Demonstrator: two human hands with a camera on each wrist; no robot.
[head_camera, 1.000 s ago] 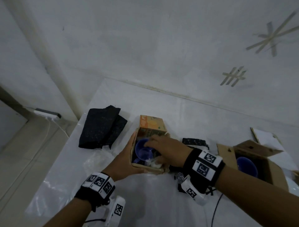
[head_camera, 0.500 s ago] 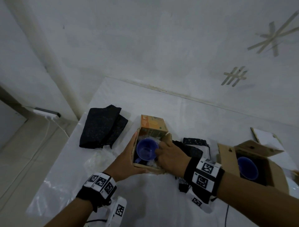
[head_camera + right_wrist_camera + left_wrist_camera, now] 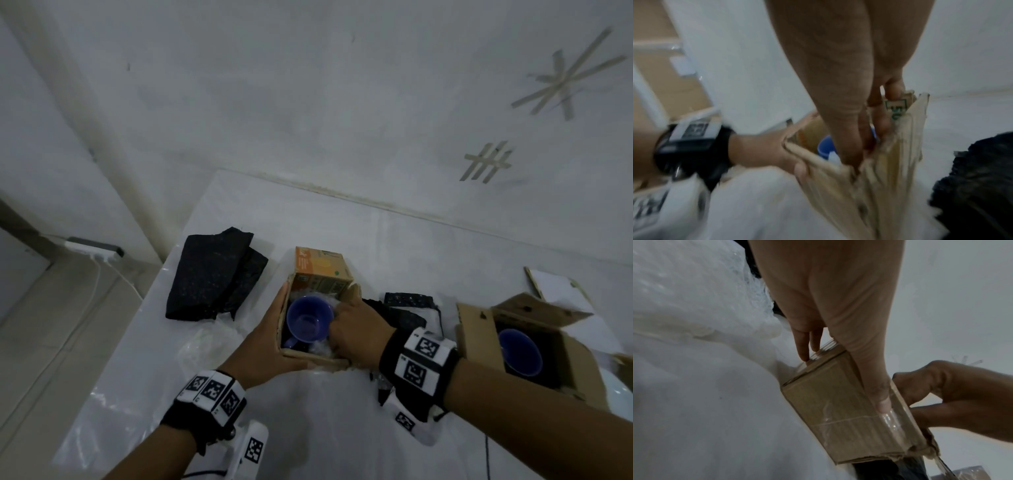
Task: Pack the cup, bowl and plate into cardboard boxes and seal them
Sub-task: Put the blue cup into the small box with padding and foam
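Observation:
A blue cup (image 3: pixel 310 322) stands upright in a small open cardboard box (image 3: pixel 315 359) in the middle of the white table. My left hand (image 3: pixel 270 339) braces the box's near-left corner, with straight fingers along the left wall and the thumb flat on the near wall (image 3: pixel 838 410). My right hand (image 3: pixel 356 329) reaches into the box between the cup and the right wall. Its fingertips are hidden among clear wrap; the right wrist view is blurred. A blue bowl (image 3: pixel 519 351) lies in a larger open box (image 3: pixel 476 325) at the right.
Black foam sheets (image 3: pixel 214 274) lie left of the small box, and more black pieces (image 3: pixel 407 308) lie to its right. Bubble wrap (image 3: pixel 205 346) covers the table's near left. A pale curved edge (image 3: pixel 621 394) shows at far right. The table's left edge drops to the floor.
My right hand has slid off the top of the cup to the right side of the box, uncovering the cup. My left hand has stayed on the box's corner.

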